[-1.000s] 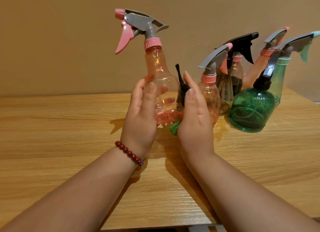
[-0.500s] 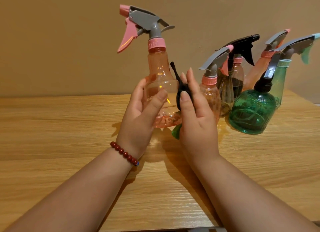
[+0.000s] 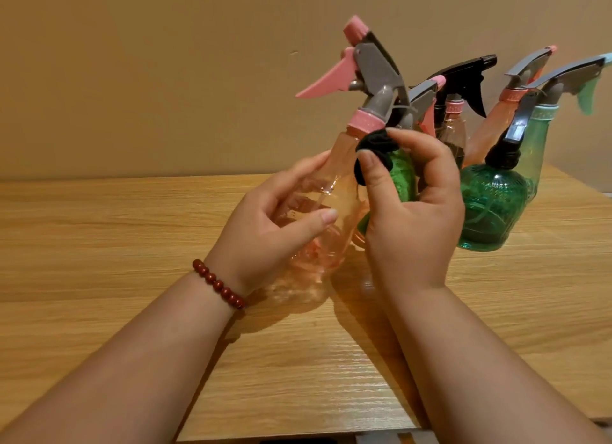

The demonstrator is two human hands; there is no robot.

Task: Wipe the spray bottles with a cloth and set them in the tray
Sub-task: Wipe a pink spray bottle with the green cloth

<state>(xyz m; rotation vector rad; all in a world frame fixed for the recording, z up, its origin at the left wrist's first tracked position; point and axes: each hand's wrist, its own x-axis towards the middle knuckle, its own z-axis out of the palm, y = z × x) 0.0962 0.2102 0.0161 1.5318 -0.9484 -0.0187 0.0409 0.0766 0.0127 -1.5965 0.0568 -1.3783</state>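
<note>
Cloth (image 3: 373,145) between right fingers (image 3: 418,143), against pink bottle (image 3: 335,192)

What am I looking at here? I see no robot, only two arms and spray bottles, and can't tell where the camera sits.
There is no machine: a person works with bare hands, and every picture comes from one wide-angle camera worn on their head, looking down at the hands. The left hand, with a red bead bracelet at the wrist, grips a tilted pink see-through plastic spray bottle with a grey-and-pink trigger head. The right hand pinches a bunched black-and-green cloth against its neck. Behind, more of them stand on the wooden table, among them a round green see-through bottle with a black head. I cannot make out a tray.
</note>
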